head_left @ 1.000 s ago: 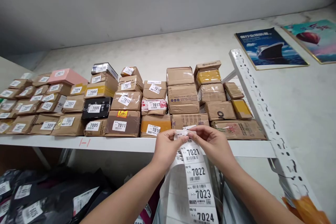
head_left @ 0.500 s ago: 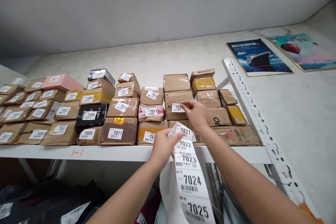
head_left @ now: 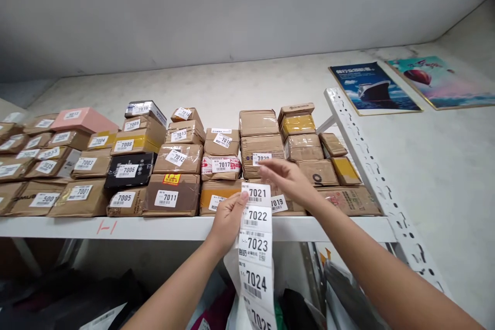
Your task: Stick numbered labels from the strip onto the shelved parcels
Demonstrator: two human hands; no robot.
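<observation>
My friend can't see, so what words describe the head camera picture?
A person's left hand holds a strip of numbered labels, 7021 uppermost, and their right hand is close to a box labelled 7020. Behind, stacked parcels, many numbered, line a white shelf.

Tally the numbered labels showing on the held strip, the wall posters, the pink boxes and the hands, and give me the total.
Numbered labels on the strip: 5
Wall posters: 2
Pink box: 1
Hands, left hand and right hand: 2
Total: 10
</observation>
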